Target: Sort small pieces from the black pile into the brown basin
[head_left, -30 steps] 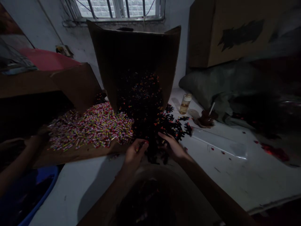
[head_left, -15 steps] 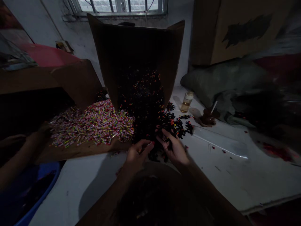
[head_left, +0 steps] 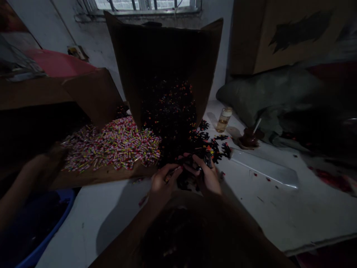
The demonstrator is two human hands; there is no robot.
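Observation:
My left hand (head_left: pixel 162 183) is closed in a pinch, thumb against fingers, at the front of the dark heap; what lies between the fingertips is too small and dim to name. Facing it, my right hand (head_left: pixel 208 176) curls around small black pieces (head_left: pixel 206 159), some showing beside the fingers. The fingertips of both hands nearly meet. Behind them, a heap of small black pieces with orange tips (head_left: pixel 170 111) spills out of an upright open cardboard box (head_left: pixel 164 48). To the left lies a pile of small pink, white and yellow striped tubes (head_left: pixel 119 143).
Another person's arm (head_left: pixel 30 175) reaches in at the left above a blue basin (head_left: pixel 65 210). On the white table (head_left: pixel 267 212) stand a jar of yellowish liquid (head_left: pixel 224 120) and a reddish-brown container with a white stick (head_left: pixel 249 137). A clear plastic case (head_left: pixel 264 169) lies at right.
My right hand's fingers have curled in, with black pieces now showing beside them. My left fingertips have lost sight of a small red spot. The view has shifted slightly.

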